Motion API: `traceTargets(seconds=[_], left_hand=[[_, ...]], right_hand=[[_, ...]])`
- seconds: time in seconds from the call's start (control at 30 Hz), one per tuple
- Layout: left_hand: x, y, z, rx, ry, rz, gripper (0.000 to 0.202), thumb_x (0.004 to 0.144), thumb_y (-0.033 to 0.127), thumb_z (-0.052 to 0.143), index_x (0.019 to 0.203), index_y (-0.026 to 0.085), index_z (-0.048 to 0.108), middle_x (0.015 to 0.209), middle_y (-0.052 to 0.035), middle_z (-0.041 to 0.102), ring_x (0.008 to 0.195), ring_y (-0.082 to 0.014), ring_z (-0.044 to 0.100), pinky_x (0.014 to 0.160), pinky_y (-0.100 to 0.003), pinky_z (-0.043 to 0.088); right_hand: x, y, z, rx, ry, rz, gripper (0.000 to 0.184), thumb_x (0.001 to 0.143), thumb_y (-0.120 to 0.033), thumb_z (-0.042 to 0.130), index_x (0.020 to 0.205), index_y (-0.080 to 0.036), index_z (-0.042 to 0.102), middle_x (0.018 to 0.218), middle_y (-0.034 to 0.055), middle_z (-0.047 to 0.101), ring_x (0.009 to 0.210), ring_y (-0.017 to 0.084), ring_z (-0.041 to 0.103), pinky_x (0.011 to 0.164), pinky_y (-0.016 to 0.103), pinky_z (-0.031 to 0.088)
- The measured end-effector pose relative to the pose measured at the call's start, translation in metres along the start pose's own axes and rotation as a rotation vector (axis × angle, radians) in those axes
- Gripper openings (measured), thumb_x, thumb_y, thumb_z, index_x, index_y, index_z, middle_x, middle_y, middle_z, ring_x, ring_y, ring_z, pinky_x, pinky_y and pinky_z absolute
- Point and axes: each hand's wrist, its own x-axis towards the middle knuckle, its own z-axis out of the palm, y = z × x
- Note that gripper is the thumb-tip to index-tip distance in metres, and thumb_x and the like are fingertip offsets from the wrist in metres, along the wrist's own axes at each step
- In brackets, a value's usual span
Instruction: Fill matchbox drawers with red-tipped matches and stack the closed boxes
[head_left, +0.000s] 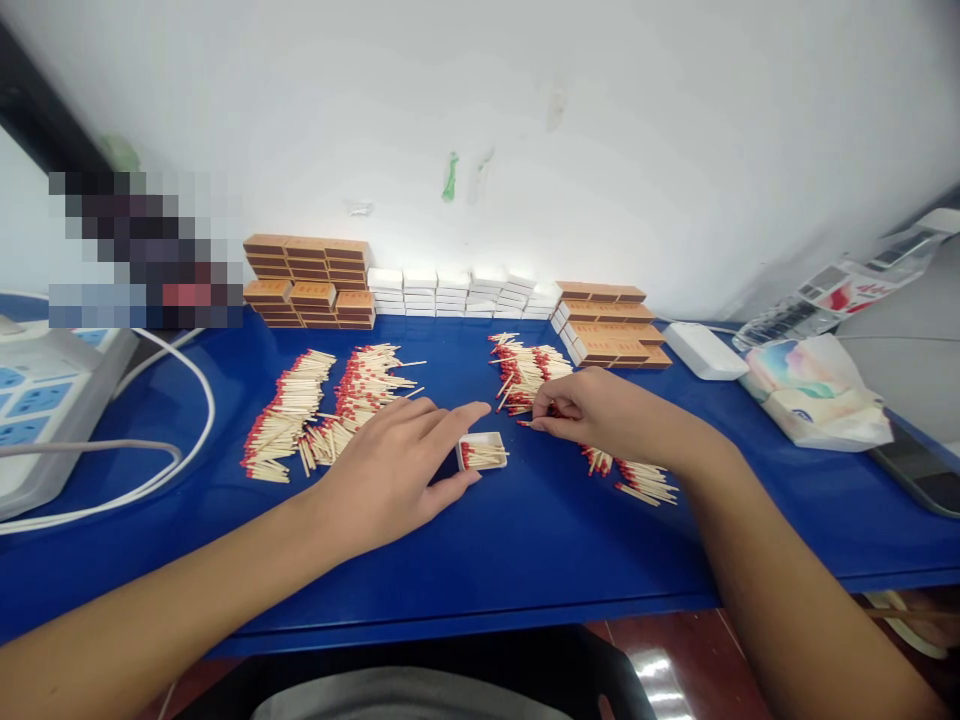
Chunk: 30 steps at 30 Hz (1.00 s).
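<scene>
A small white matchbox tray [501, 462] with red-tipped matches [482, 456] in it lies on the blue table. My left hand [405, 455] is at the tray's left side, fingers stretched and thumb apart from the index finger; whether it touches the tray I cannot tell. To the right of the tray, my right hand [581, 405] is closed in a pinch on a match [524, 423], its red head pointing left. Beside and partly beneath that hand lie loose matches [529, 370]. More matches [289, 415] are heaped left of my left hand, which hides part of them.
Brown matchboxes [307, 275] stand stacked at the back left, with more brown matchboxes [615, 330] at the back right. White trays [450, 295] are piled between them. A power strip [45, 400] with cables is at left; a white block [706, 350] and tissue pack [817, 390] at right.
</scene>
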Motion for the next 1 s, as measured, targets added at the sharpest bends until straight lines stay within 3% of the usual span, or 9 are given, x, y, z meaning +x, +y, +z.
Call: traceTargets(seconds=[0.27,0.5,0.63,0.77,1.0], left_hand=[[-0.001,-0.001,0.001,-0.015,-0.029,-0.003,0.057,0.105,0.038,0.072,0.154,0.021,0.051,0.112,-0.0060,0.082,0.102,-0.0281,0.075,0.097,-0.047,0.059],[-0.001,-0.003,0.004,-0.022,-0.025,0.009,0.054,0.104,0.038,0.071,0.152,0.021,0.051,0.112,-0.0054,0.082,0.099,-0.0278,0.074,0.094,-0.046,0.059],[-0.001,-0.004,0.005,-0.024,-0.004,0.012,0.056,0.104,0.038,0.073,0.152,0.019,0.051,0.111,-0.0055,0.082,0.100,-0.0283,0.074,0.095,-0.046,0.059],[0.000,-0.003,0.004,-0.033,0.000,0.008,0.057,0.104,0.037,0.073,0.154,0.020,0.052,0.110,-0.0055,0.082,0.103,-0.0286,0.074,0.097,-0.046,0.059],[0.000,-0.003,0.002,-0.026,-0.002,0.013,0.056,0.104,0.037,0.072,0.153,0.018,0.052,0.109,-0.0063,0.082,0.102,-0.0288,0.074,0.095,-0.047,0.060]], right_hand=[[-0.003,-0.025,0.004,0.162,0.036,-0.131,0.024,0.102,-0.043,0.067,0.092,-0.023,0.078,0.064,-0.0067,0.042,0.057,0.012,0.036,0.058,0.030,0.026],[-0.001,-0.046,0.018,0.172,0.076,-0.173,0.016,0.102,-0.032,0.067,0.096,-0.021,0.077,0.066,-0.0058,0.047,0.060,0.012,0.041,0.062,0.030,0.028],[-0.002,-0.043,0.015,0.167,0.100,-0.151,0.018,0.104,-0.035,0.066,0.102,-0.022,0.078,0.065,-0.0063,0.046,0.059,0.013,0.041,0.061,0.030,0.028],[-0.004,-0.031,0.007,0.118,0.089,-0.149,0.017,0.101,-0.038,0.070,0.097,-0.024,0.078,0.066,-0.0063,0.046,0.059,0.012,0.041,0.061,0.030,0.027],[-0.004,-0.030,0.010,0.121,0.029,-0.173,0.011,0.098,-0.031,0.071,0.096,-0.022,0.078,0.068,-0.0058,0.050,0.060,0.012,0.044,0.061,0.030,0.029]])
